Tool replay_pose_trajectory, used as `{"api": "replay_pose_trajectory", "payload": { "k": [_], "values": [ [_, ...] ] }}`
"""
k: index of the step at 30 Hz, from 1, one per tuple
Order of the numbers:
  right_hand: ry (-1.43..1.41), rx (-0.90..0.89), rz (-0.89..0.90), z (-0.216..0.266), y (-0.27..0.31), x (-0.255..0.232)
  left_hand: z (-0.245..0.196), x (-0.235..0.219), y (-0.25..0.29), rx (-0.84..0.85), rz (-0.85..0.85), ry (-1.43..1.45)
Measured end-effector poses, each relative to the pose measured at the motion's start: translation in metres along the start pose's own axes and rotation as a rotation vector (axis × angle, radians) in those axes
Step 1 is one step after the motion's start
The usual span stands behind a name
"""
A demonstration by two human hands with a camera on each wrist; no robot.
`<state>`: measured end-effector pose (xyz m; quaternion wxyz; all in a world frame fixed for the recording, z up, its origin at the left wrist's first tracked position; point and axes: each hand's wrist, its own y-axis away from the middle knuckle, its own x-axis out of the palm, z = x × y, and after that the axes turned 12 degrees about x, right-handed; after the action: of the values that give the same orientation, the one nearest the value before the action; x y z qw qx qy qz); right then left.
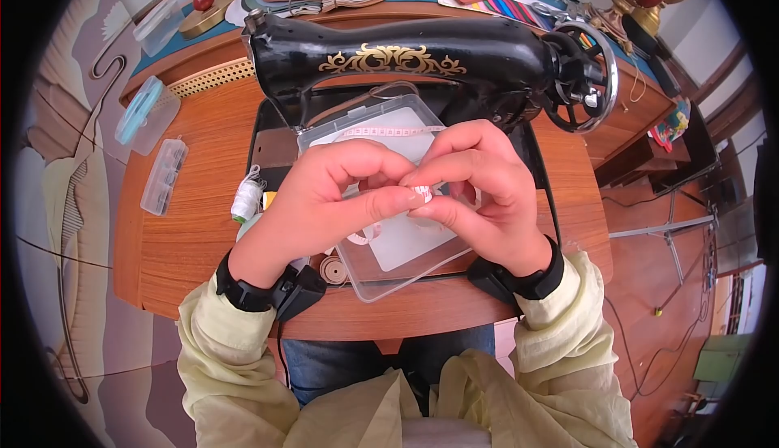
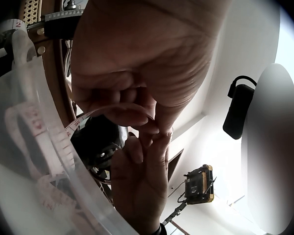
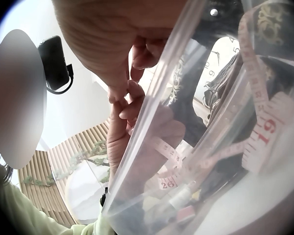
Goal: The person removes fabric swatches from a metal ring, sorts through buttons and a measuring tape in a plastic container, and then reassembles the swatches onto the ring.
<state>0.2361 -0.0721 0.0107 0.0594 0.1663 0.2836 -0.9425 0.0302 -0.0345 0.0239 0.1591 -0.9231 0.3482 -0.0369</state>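
A measuring tape (image 1: 421, 193), pale with red numbers, is pinched at its small rolled part between both hands. My left hand (image 1: 337, 196) holds it with thumb and fingers from the left. From the other side my right hand (image 1: 491, 184) pinches it, fingertips meeting the left ones. Beneath the hands lies a clear plastic box (image 1: 369, 286) with a white bottom. Loose loops of the tape (image 3: 269, 129) hang in and across the box, as the right wrist view shows. In the left wrist view a length of tape (image 2: 71, 128) leads up to the fingers.
A black sewing machine (image 1: 398, 50) with a handwheel (image 1: 580, 79) stands behind the box. On the left are a white thread spool (image 1: 247, 196), a clear compartment case (image 1: 164, 176) and another plastic box (image 1: 148, 115). A brown coiled strip (image 1: 333, 269) lies near the front edge.
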Motion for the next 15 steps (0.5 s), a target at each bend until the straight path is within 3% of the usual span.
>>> {"api": "replay_pose_trajectory", "payload": {
  "k": [7,10,15],
  "values": [
    [0.051,0.013,0.034,0.001,0.0,0.001,0.006,-0.01,0.0,0.036,0.11,-0.094],
    [0.023,-0.045,0.033,-0.004,-0.001,0.001,0.006,0.002,-0.001,0.017,-0.001,0.008],
    [-0.046,-0.075,-0.01,-0.008,-0.001,0.005,0.005,0.001,-0.001,0.093,0.042,-0.03]
  ]
}}
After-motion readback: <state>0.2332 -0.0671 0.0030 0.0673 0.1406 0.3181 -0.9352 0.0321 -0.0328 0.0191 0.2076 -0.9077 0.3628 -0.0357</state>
